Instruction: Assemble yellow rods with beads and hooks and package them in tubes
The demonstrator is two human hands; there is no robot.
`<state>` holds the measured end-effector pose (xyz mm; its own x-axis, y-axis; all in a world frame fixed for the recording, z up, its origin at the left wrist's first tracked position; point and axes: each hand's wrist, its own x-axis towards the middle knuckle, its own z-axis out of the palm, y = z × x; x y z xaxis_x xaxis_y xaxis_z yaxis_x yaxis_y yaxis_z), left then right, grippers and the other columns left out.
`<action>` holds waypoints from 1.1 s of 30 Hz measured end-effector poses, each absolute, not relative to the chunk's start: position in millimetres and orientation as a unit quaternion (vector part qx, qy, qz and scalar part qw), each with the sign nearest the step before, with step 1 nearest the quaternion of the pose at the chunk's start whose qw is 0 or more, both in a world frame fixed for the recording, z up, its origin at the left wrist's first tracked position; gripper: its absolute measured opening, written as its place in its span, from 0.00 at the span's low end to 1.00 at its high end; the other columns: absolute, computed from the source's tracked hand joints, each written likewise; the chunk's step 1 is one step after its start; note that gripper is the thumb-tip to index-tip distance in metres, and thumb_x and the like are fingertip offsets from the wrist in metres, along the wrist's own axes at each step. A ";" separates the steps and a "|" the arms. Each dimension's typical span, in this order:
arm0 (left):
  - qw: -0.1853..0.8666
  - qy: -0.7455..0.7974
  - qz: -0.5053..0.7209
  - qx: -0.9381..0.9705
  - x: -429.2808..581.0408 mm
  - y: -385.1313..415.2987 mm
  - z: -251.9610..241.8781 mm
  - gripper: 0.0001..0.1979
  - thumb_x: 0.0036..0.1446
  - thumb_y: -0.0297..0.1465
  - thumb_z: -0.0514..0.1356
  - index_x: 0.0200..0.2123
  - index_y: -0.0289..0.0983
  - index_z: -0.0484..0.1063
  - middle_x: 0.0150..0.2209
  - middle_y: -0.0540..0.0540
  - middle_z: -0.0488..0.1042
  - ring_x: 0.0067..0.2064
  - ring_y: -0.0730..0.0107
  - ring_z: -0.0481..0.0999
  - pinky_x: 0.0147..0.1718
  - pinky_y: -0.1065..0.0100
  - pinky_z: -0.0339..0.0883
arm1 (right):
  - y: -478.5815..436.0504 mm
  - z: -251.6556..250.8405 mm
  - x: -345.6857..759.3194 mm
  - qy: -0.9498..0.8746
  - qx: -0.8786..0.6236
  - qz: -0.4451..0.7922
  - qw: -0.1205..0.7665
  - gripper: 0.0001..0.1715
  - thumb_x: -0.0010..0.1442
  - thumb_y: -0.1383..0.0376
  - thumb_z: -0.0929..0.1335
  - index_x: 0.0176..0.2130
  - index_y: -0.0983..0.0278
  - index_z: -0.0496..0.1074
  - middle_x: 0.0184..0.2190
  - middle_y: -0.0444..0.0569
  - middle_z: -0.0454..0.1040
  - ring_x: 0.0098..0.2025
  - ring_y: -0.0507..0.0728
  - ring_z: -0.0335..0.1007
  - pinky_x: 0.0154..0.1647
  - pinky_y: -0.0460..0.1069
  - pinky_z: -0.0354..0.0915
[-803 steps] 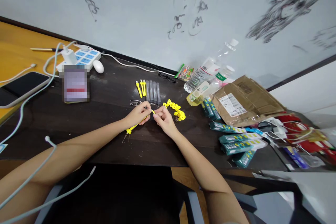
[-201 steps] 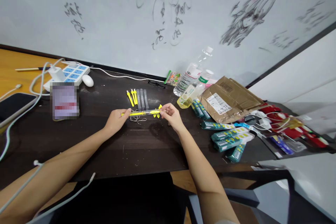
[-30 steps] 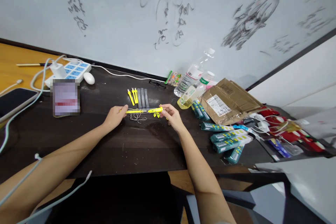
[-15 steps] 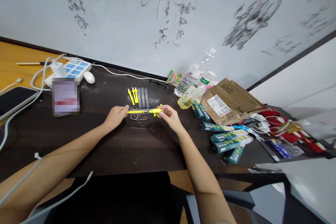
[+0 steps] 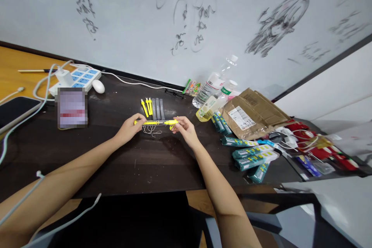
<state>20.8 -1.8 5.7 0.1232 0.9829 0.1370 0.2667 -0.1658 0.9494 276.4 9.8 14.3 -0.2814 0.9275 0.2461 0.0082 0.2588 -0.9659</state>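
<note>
My left hand [image 5: 131,127] is closed around the left end of a slim clear tube with yellow parts [image 5: 155,122], held level just above the table. My right hand [image 5: 186,130] pinches the yellow piece [image 5: 171,122] at the tube's right end; I cannot tell whether that piece is fully joined. Several yellow sticks with pale tips [image 5: 148,106] lie just beyond, beside several clear tubes [image 5: 158,109] in a row. Below the held tube lie thin looped cords [image 5: 151,130], partly hidden by it.
To the right stand plastic bottles [image 5: 209,89], near a flattened cardboard package [image 5: 251,112] and several green boxes [image 5: 252,159]. A power strip [image 5: 84,77], a white mouse [image 5: 98,86] and a phone [image 5: 16,112] lie at left. A whiteboard [image 5: 130,27] rises behind the dark table [image 5: 116,174].
The two hands have come slightly closer together, with the right hand and its yellow piece shifting a little left. The view has tilted very slightly.
</note>
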 end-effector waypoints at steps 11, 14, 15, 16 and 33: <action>0.414 0.447 0.396 0.686 25.1 -3.9 3.7 0.16 0.53 0.44 0.57 0.35 0.37 0.68 0.28 0.50 0.72 0.25 0.75 0.65 0.25 0.73 0.58 | 14.2 13.5 278.2 -0.595 -0.385 0.481 0.516 0.21 0.52 0.52 0.70 0.38 0.61 0.62 0.26 0.42 0.74 0.25 0.50 0.70 0.25 0.46 0.67; 0.410 0.449 0.394 0.689 25.0 -4.2 3.6 0.16 0.53 0.43 0.58 0.36 0.37 0.68 0.29 0.50 0.73 0.27 0.73 0.68 0.28 0.72 0.60 | 14.1 13.0 278.2 -0.592 -0.388 0.479 0.519 0.20 0.52 0.52 0.70 0.37 0.61 0.62 0.26 0.42 0.74 0.25 0.50 0.70 0.25 0.45 0.67; 0.404 0.451 0.397 0.690 25.0 -4.2 3.4 0.16 0.52 0.43 0.59 0.36 0.37 0.68 0.31 0.49 0.73 0.29 0.72 0.69 0.29 0.72 0.61 | 14.0 12.9 278.1 -0.589 -0.389 0.480 0.521 0.20 0.52 0.52 0.71 0.37 0.61 0.62 0.26 0.42 0.75 0.25 0.50 0.70 0.25 0.45 0.67; 0.397 0.451 0.401 0.692 25.0 -4.2 3.1 0.15 0.52 0.43 0.59 0.36 0.37 0.68 0.32 0.49 0.74 0.31 0.70 0.70 0.31 0.71 0.61 | 13.9 12.8 277.9 -0.588 -0.391 0.480 0.521 0.20 0.52 0.52 0.71 0.37 0.61 0.62 0.27 0.43 0.75 0.24 0.50 0.70 0.25 0.45 0.67; 0.401 0.450 0.427 0.674 30.2 -7.6 2.6 0.14 0.51 0.42 0.59 0.35 0.38 0.68 0.33 0.48 0.76 0.33 0.68 0.74 0.35 0.68 0.65 | 13.0 12.8 279.6 -0.600 -0.380 0.494 0.503 0.19 0.55 0.54 0.69 0.42 0.61 0.64 0.29 0.44 0.76 0.23 0.50 0.70 0.24 0.45 0.66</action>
<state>30.2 -7.6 2.6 0.2302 0.9492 0.2145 0.2649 -0.2733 0.9248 279.6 13.0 12.8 -0.2061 0.9516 0.2279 -0.0409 0.2243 -0.9737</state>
